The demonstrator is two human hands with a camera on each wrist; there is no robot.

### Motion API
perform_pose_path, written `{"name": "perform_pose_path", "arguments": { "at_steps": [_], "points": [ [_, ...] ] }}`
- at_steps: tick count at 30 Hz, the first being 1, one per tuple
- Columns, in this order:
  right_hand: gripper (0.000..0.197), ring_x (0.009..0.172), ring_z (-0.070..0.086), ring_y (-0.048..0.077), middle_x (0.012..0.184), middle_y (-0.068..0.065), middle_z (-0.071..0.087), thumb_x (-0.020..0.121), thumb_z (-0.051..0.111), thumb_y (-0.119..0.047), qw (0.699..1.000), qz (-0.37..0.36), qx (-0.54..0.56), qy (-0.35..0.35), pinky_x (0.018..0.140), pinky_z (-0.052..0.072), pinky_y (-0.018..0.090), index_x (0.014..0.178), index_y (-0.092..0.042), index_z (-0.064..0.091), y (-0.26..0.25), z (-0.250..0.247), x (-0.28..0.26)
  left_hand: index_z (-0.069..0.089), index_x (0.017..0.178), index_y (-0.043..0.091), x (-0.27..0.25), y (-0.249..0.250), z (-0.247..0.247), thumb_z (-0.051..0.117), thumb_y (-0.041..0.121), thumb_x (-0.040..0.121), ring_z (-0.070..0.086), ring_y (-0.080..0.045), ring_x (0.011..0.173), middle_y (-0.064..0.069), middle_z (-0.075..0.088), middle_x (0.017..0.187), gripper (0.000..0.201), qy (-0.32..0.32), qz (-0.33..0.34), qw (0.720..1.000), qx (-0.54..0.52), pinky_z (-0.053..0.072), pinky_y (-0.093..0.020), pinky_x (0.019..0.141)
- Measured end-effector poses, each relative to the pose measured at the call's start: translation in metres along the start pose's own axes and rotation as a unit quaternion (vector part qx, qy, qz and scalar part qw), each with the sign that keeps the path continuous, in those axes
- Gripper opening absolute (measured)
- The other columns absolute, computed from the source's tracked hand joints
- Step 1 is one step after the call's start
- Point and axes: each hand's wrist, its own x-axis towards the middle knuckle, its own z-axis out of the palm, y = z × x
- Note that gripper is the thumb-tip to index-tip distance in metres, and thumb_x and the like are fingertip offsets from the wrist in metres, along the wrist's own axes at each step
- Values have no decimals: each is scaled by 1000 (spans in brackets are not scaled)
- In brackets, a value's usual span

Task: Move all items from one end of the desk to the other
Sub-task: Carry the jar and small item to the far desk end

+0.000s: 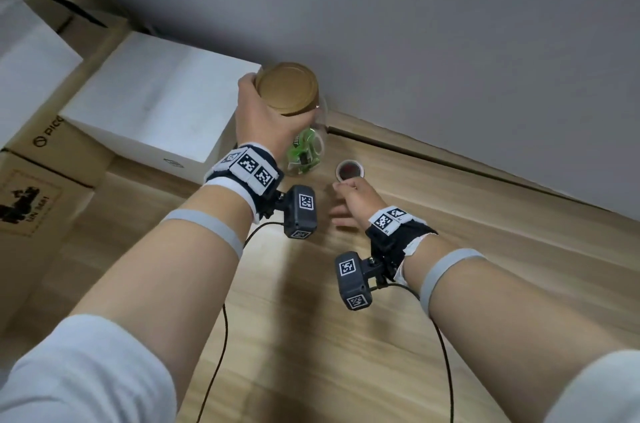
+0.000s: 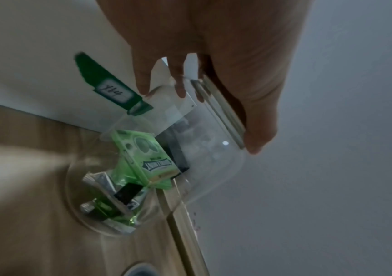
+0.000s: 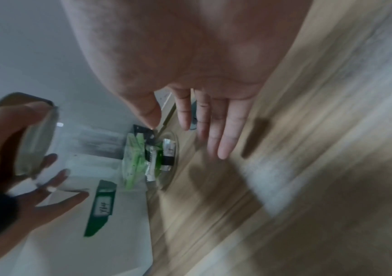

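Note:
A clear glass jar (image 1: 304, 148) with a gold lid (image 1: 286, 88) stands near the wall, its base at or just above the wooden desk (image 1: 311, 336). Inside lie green gum packets (image 2: 143, 156) and foil-wrapped pieces. My left hand (image 1: 258, 100) grips the lid from above, thumb and fingers curled round its rim (image 2: 225, 115). A small roll of tape (image 1: 350, 170) with a dark centre lies on the desk to the jar's right. My right hand (image 1: 341, 200) hovers just in front of the roll with straight fingers (image 3: 223, 142), holding nothing.
A white box (image 1: 156, 100) with a green label (image 2: 110, 89) sits directly left of the jar. Cardboard boxes (image 1: 45, 162) stack further left. The grey wall (image 1: 450, 41) closes off the desk's far edge. Wrist-camera cables trail over the near desk.

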Motion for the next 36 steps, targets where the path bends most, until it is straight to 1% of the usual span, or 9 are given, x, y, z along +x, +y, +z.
{"name": "perform_pose_path", "arguments": {
  "at_steps": [6,9,13,17,21,25,30,33,36],
  "points": [
    [47,104,64,28,130,11,58,102,40,-44,992,32,125,-17,92,52,46,138,-14,44,0,4,4,40,134,22,-20,-9,-20,91,54,54,61,-11,109,6,60,119,100,-12,-41,998,-41,50,-26,98],
    [59,111,63,30,130,12,58,95,43,-61,981,40,186,-32,94,53,50,136,-18,45,1,7,-5,42,134,24,-36,-8,-31,89,58,57,61,-5,104,12,60,113,96,-26,-88,994,-62,50,-24,96],
    [51,112,60,39,125,19,57,91,49,-62,964,33,265,-9,92,51,61,123,-22,53,-3,2,-33,44,133,25,-60,2,-44,86,61,58,60,-5,102,11,60,114,93,-39,-113,989,-83,50,-23,91],
    [54,107,62,39,113,17,60,92,45,-65,957,-2,291,4,94,47,66,124,-23,55,-4,-14,-77,47,131,22,-82,26,-58,85,53,68,61,-5,93,10,60,107,79,-74,-107,984,-119,51,-9,62],
    [54,101,66,39,109,19,65,90,44,-69,955,-40,291,42,90,49,68,114,-23,60,10,-43,-135,49,126,30,-116,57,-56,87,74,38,66,-14,105,6,63,115,106,-141,-108,967,-180,60,-47,87],
    [48,98,67,42,105,20,66,88,49,-69,940,-55,321,102,86,52,65,101,-25,61,38,-85,-196,47,132,29,-165,102,-42,88,68,47,65,-15,109,4,62,124,102,-248,-87,940,-218,60,-50,87],
    [45,97,67,38,105,19,66,90,47,-67,923,-79,336,171,89,53,61,99,-25,62,71,-152,-275,62,125,41,-229,157,-15,57,91,62,63,-21,120,6,67,129,80,-379,-153,874,-264,53,-52,93],
    [50,95,70,37,106,18,68,91,44,-68,916,-101,328,207,85,55,59,108,-25,63,90,-190,-317,61,121,45,-272,183,-2,59,70,83,61,-22,121,5,66,129,46,-419,-142,857,-266,53,-53,93],
    [52,95,70,38,106,17,68,91,42,-68,909,-114,323,236,82,57,59,107,-24,63,111,-231,-359,60,125,41,-319,213,19,63,64,85,66,-23,115,1,70,125,46,-489,-151,816,-270,57,-51,86]
  ]
}}
